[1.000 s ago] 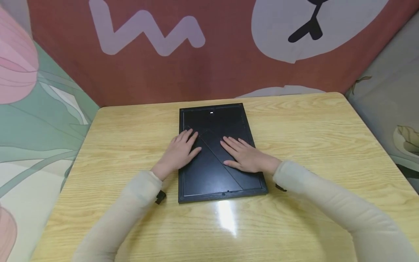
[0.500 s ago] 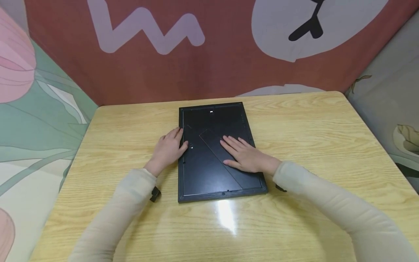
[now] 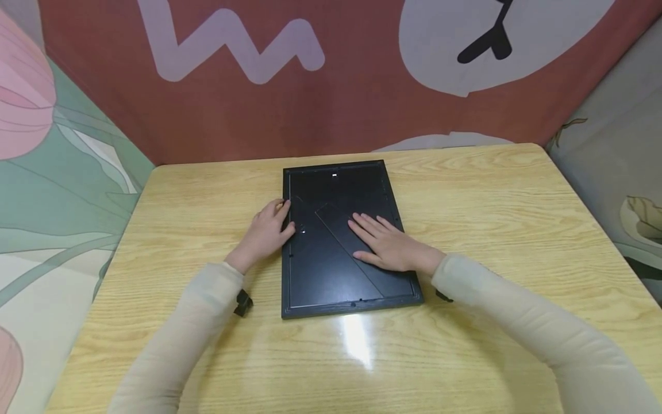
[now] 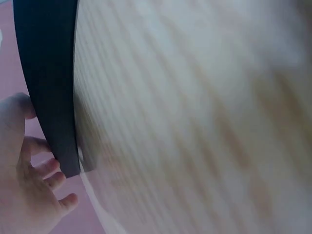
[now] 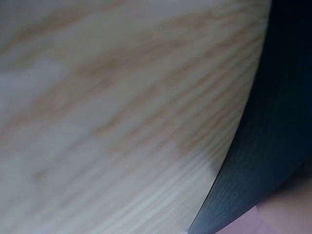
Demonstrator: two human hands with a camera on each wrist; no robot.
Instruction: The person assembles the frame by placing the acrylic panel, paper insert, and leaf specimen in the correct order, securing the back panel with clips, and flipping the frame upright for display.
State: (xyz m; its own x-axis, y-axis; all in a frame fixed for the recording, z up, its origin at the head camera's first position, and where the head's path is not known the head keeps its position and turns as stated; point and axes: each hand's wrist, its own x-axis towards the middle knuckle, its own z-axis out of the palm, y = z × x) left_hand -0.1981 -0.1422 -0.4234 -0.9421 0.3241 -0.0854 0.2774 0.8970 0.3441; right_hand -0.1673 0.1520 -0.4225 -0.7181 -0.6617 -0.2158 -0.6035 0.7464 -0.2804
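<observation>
A black picture frame (image 3: 331,270) lies face down on the wooden table, its backing board and diagonal stand leg (image 3: 357,256) showing. My left hand (image 3: 261,233) is at the frame's left edge, fingertips bent at the rim and thumb over the border. In the left wrist view those loosely bent fingers (image 4: 48,166) show beside the dark side of the frame. Flat on the right part of the backing rests my right hand (image 3: 385,244), fingers straight. Only a blurred bit of it shows in the right wrist view, past the frame's side (image 5: 263,161).
The light wooden table (image 3: 496,213) reaches back to a reddish-brown printed backdrop (image 3: 351,109). Patterned cloth hangs on the left and right. A small metal hanger (image 3: 334,175) sits near the frame's far edge, and a small metal tab (image 3: 303,229) near its left edge.
My left hand has slid left off the backing to the frame's left edge, uncovering the small metal tab there. My right hand and the picture frame have stayed in place.
</observation>
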